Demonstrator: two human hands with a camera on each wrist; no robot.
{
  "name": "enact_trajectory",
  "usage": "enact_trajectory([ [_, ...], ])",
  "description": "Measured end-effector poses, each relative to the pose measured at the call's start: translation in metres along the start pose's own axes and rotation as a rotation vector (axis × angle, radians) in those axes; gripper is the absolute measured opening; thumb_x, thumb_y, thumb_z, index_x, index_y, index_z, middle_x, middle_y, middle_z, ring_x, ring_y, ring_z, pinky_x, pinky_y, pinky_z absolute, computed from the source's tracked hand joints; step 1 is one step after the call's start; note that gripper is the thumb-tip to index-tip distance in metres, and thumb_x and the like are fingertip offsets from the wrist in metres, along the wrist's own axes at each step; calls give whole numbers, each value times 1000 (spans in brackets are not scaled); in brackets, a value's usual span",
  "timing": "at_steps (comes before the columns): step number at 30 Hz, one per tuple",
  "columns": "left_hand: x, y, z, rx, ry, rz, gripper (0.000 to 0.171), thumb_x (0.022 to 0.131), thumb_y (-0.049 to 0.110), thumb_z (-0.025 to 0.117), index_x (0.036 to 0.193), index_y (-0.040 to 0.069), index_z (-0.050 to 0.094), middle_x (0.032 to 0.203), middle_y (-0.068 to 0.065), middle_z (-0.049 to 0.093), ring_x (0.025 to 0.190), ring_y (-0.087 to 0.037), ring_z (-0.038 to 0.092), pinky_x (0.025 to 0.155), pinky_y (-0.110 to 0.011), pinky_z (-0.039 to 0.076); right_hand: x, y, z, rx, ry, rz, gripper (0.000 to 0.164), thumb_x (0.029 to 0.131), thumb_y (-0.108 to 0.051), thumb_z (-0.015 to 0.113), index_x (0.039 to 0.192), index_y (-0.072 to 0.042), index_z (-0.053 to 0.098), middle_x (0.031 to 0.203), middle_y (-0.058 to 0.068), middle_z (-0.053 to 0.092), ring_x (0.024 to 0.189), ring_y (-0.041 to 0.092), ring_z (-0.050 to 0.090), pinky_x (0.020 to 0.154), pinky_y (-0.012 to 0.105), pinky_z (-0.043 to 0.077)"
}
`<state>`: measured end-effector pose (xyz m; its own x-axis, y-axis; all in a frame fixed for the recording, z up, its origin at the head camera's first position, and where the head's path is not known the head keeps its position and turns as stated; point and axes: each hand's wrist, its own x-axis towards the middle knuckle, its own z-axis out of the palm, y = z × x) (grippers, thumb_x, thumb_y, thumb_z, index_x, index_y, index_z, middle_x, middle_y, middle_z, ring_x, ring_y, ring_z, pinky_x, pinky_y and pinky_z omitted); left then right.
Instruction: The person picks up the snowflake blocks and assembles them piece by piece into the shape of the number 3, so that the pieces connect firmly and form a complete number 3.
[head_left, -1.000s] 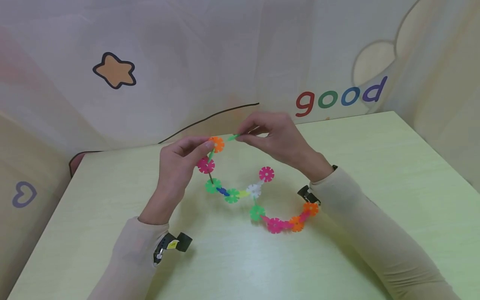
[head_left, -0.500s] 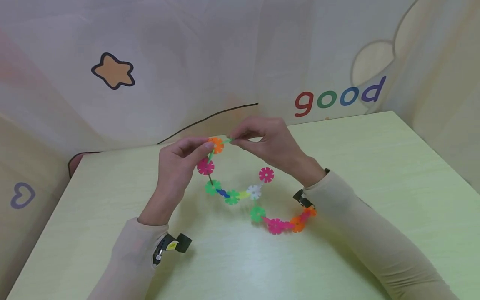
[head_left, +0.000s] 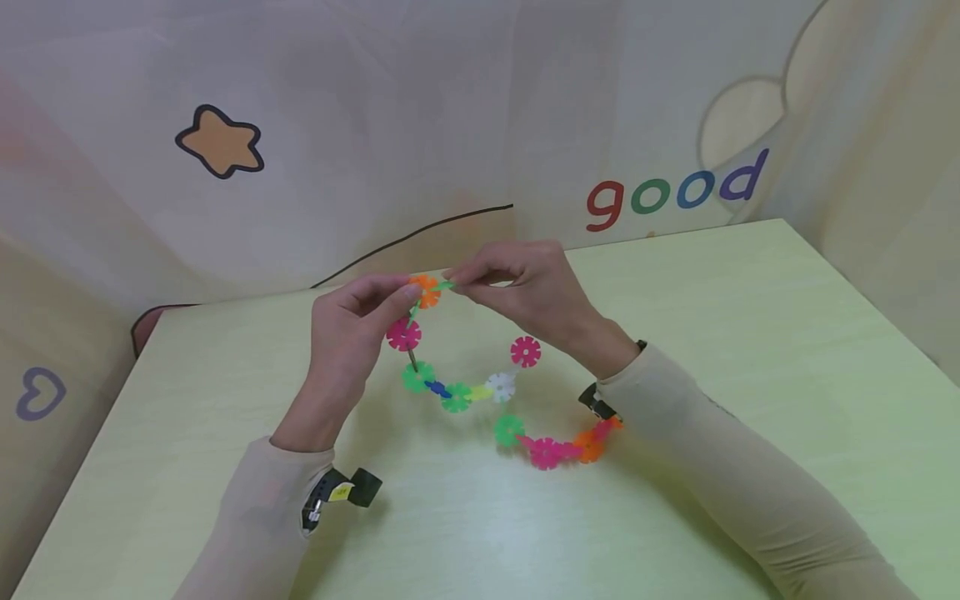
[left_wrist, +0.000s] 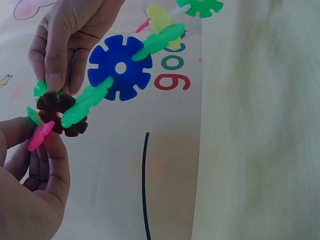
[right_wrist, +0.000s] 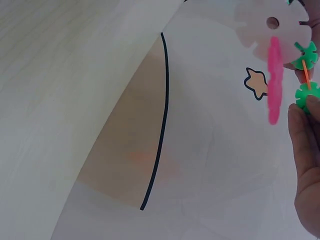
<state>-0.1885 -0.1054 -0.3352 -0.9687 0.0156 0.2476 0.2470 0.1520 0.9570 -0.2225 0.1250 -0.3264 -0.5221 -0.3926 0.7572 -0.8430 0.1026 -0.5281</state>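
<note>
My left hand [head_left: 341, 358] pinches an orange slotted snowflake disc [head_left: 429, 292] between thumb and fingers, above the table. From the right, my right hand [head_left: 536, 292] pinches a green snowflake disc [head_left: 446, 285], seen nearly edge-on at the orange disc's rim. A chain of interlocked discs hangs below the left hand: a pink disc [head_left: 404, 334], a brown disc [head_left: 412, 359], green ones, a blue disc [head_left: 438, 389], a yellow disc [head_left: 478, 392] and a white disc [head_left: 500, 387]. In the left wrist view, the brown disc [left_wrist: 56, 112] partly hides the fingertips.
Farther along the chain, a pink disc [head_left: 526, 352] sticks up, and pink and orange discs [head_left: 588, 447] curve toward the right sleeve. A pale table [head_left: 480, 533] lies underneath. Behind it hangs a printed curtain [head_left: 420, 125]. Each wrist carries a strapped black camera [head_left: 365, 487].
My right hand has moved left and slightly down, bringing the green disc from apart up to the orange disc. My left hand stays nearly in place; the chain sways slightly.
</note>
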Motion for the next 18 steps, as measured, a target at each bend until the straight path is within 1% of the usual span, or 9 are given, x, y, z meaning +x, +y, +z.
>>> enact_trajectory([
  [5, 0, 0, -1, -7, -3, -1, 28, 101, 19, 77, 121, 0, 77, 107, -7, 76, 96, -27, 75, 88, -27, 62, 1, 0, 0, -4, -8, 7, 17, 84, 13, 83, 98, 2, 81, 93, 7, 80, 87, 17, 78, 81, 30, 64],
  [11, 2, 0, -4, 10, -22, -15, 32, 101, 24, 77, 123, 1, 76, 108, -7, 76, 97, -26, 74, 88, -27, 61, 2, 0, 0, -13, -25, 7, 17, 85, 13, 83, 98, 2, 80, 94, 6, 80, 87, 15, 78, 83, 30, 64],
  [14, 2, 0, -5, 5, -25, -19, 32, 101, 25, 77, 122, 1, 77, 107, -6, 76, 96, -27, 73, 86, -26, 61, 3, -1, -2, -14, -50, 16, 17, 86, 11, 83, 99, 1, 80, 97, 5, 80, 89, 14, 77, 84, 30, 64],
  [18, 3, -1, -5, -9, -34, -23, 31, 101, 24, 77, 121, 1, 77, 106, -6, 76, 97, -31, 72, 84, -26, 61, 4, -3, -6, 2, -91, 45, 19, 87, 8, 84, 103, 0, 80, 99, 3, 80, 92, 13, 77, 87, 30, 63],
])
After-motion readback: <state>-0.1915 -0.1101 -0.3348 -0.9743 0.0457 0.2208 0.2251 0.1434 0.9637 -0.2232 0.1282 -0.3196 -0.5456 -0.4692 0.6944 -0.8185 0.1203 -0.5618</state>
